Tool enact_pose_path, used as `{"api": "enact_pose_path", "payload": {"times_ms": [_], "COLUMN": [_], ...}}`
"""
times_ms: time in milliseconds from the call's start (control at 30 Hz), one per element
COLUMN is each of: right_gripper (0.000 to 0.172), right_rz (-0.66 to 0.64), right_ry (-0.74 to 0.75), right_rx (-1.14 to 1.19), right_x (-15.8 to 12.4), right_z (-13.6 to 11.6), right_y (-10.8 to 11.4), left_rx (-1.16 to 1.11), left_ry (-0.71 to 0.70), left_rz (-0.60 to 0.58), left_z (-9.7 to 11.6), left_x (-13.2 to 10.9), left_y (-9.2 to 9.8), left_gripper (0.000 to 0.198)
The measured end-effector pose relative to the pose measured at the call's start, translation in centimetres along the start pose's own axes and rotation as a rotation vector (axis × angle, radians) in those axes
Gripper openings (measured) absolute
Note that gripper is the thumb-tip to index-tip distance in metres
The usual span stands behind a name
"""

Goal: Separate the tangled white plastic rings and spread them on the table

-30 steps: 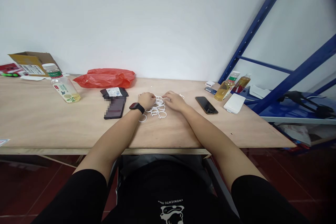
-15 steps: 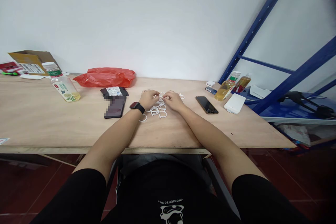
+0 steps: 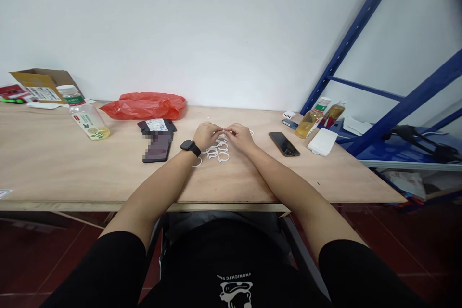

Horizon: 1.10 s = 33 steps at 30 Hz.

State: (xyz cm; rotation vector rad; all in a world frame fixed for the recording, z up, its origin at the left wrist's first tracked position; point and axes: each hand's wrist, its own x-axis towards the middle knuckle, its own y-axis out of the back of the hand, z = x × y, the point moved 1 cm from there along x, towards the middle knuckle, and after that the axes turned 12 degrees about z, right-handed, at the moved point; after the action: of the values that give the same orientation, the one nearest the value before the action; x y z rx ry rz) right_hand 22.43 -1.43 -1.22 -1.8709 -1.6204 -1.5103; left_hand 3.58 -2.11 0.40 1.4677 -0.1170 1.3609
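Observation:
My left hand (image 3: 207,135), with a black smartwatch (image 3: 190,147) on its wrist, is closed in a pinch. My right hand (image 3: 240,136) pinches from the other side, and the fingertips of both hands meet. A bit of a white plastic ring (image 3: 223,130) shows between them; the fingers cover most of it. Just below the hands lies a loose pile of white plastic rings (image 3: 212,154) with small tabs on them. One ring (image 3: 197,165) lies partly under my left wrist, and another (image 3: 251,132) peeks out behind my right hand.
To the left are a dark phone (image 3: 159,147), a black pouch (image 3: 157,125), a red plastic bag (image 3: 144,106), a tilted bottle (image 3: 88,118) and a cardboard box (image 3: 43,84). To the right lie another phone (image 3: 284,144), a white box (image 3: 323,142) and a tea bottle (image 3: 311,120) beside a blue rack (image 3: 346,48).
My hands have drawn together, so their fingertips now meet where a small gap with white ring parts showed before. My left hand has shifted slightly right. The pile lies as before.

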Motion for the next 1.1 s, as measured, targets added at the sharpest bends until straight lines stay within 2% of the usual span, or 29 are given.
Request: {"api": "enact_pose_path", "payload": {"times_ms": [267,400,467,533,600,667,800,933,1100], "right_gripper": [0.023,0.023,0.028,0.034,0.029,0.021,0.02,0.018,0.019], "right_rz": [0.002,0.002,0.0,-0.04,-0.088,-0.102,-0.03,-0.006,0.003], "right_ry": [0.011,-0.049,-0.084,-0.109,-0.125,-0.137,-0.19,-0.26,-0.394], "right_rx": [-0.075,-0.061,-0.02,0.008,0.002,-0.022,-0.121,-0.332,-0.482], "right_x": [-0.1,0.1,0.1,0.1,0.2,0.2,0.5,0.5,0.2], "right_z": [-0.8,-1.1,-1.1,-0.9,-0.6,-0.1,1.9,4.6,7.4], "right_y": [0.3,0.4,0.4,0.4,0.3,0.3,0.9,2.3,4.2], "left_rx": [0.034,0.02,-0.004,-0.035,-0.057,-0.065,0.013,0.171,0.22], "left_ry": [0.042,0.113,0.157,0.18,0.185,0.188,0.219,0.259,0.213], "left_rz": [0.029,0.036,0.068,0.09,0.074,0.033,-0.055,-0.159,-0.232], "left_z": [0.6,0.9,1.1,1.1,1.1,0.9,0.2,-0.3,-0.4], "left_x": [0.0,0.1,0.2,0.2,0.2,0.1,-0.1,-0.4,-0.4], "left_y": [-0.1,0.1,0.3,0.3,0.3,0.2,0.0,0.0,0.2], "left_gripper": [0.029,0.028,0.027,0.025,0.024,0.024,0.024,0.024,0.021]}}
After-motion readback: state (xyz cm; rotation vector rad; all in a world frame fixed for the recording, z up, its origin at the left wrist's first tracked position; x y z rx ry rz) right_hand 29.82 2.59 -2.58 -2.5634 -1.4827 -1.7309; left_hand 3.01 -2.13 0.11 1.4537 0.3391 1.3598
